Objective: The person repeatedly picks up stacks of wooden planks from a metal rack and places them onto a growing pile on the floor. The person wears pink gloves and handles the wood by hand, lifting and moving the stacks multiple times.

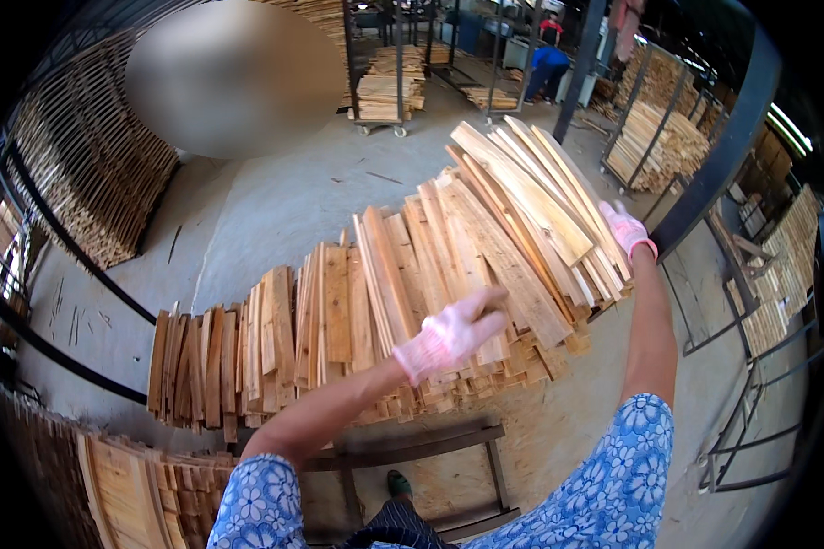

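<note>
A long row of wooden boards (pixel 337 297), stacked in several layers, stretches from the left to the upper right in front of me. My left hand (pixel 456 331), in a pink and white glove, is over the near part of the row, fingers apart, with nothing in it. At the row's right end, my right hand (pixel 626 229), gloved alike, rests its spread fingers against or just beside the outermost boards. Paler boards (pixel 526 197) lie there at a slant on top, fanned unevenly. Whether the right fingertips touch the wood I cannot tell.
A dark metal post (pixel 723 137) rises right of my right hand. Below the row stands a low metal frame (pixel 412 448) near my foot. Another board stack (pixel 119 476) is at lower left. Farther off are loaded trolleys (pixel 386 91) and a person in blue (pixel 547 69).
</note>
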The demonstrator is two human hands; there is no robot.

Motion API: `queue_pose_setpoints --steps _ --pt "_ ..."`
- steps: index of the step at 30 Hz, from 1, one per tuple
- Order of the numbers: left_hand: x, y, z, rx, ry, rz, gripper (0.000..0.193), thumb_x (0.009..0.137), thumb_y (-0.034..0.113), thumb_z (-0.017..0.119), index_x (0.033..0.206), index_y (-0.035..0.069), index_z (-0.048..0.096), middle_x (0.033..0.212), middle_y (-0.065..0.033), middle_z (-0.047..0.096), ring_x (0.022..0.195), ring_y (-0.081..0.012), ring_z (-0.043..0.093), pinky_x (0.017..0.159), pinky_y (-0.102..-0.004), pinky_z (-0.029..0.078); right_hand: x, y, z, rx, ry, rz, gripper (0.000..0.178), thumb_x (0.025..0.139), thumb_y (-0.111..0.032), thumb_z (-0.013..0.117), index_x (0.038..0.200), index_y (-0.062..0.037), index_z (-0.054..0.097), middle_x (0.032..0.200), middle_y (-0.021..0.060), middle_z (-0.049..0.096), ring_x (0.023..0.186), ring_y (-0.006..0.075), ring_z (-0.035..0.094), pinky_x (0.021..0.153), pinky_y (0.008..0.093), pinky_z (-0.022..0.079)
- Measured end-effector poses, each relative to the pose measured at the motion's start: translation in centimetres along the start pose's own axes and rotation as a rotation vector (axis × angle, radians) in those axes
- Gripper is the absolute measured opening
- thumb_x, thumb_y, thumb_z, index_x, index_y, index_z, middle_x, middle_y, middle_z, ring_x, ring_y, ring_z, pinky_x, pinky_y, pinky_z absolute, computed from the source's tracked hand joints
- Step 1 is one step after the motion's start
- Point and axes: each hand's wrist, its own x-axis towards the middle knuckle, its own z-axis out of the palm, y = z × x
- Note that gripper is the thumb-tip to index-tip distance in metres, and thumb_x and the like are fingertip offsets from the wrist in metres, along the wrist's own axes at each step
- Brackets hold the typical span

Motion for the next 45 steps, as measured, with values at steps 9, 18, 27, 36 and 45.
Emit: queue_pose_setpoints --steps 9,18,27,36,45 --pt "19.1 0.3 3.5 0.144 0.146 -0.163 0.104 0.095 0.073 0.051 0.164 0.005 0.017 0.165 -0.0276 0.029 0.155 -0.0388 0.026 0.126 -0.0439 0.027 2.2 2.0 0.9 0.159 -0.210 -0.055 0.100 0.090 -0.082 0.048 0.159 -0.0108 0.043 0.165 0.0113 0.040 0.152 0.0289 0.036 0.125 0.0361 0.025" --pt "13.3 2.6 -0.2 -0.007 0.197 -0.456 0.120 0.087 0.081 0.055 0.166 0.006 0.006 0.165 -0.0271 0.031 0.152 -0.0379 0.035 0.124 -0.0424 0.031 -13.1 -4.7 3.2 0.153 -0.370 -0.185 0.117 0.089 -0.078 0.057 0.163 0.0045 0.018 0.161 0.0290 0.037 0.149 0.0354 0.040 0.121 0.0352 0.030" --pt "11.2 0.5 -2.4 0.051 0.187 -0.399 0.129 0.080 0.087 0.057 0.166 0.005 0.007 0.158 -0.0292 0.042 0.148 -0.0387 0.042 0.121 -0.0418 0.034 -17.1 -6.3 10.2 0.860 -0.309 -0.143 0.105 0.095 -0.064 0.061 0.163 0.0028 0.017 0.161 0.0229 0.038 0.146 0.0327 0.041 0.118 0.0396 0.034" --pt "-2.8 -0.6 -0.6 0.146 0.071 -0.209 0.118 0.085 0.085 0.053 0.166 0.009 0.011 0.164 -0.0312 0.027 0.150 -0.0407 0.037 0.122 -0.0412 0.033 -31.4 -5.5 9.4 0.959 -0.334 -0.125 0.105 0.098 -0.058 0.062 0.164 0.0048 0.009 0.165 0.0208 0.029 0.151 0.0287 0.032 0.122 0.0376 0.028" --pt "-9.1 -7.6 3.4 -0.364 0.231 -0.316 0.134 0.077 0.077 0.074 0.165 -0.002 0.009 0.167 -0.0294 0.023 0.157 -0.0355 0.023 0.127 -0.0390 0.022 -35.2 0.4 15.1 1.432 -0.593 0.180 0.084 0.101 -0.071 0.045 0.158 -0.0095 0.039 0.155 0.0126 0.049 0.137 0.0287 0.053 0.113 0.0420 0.047"
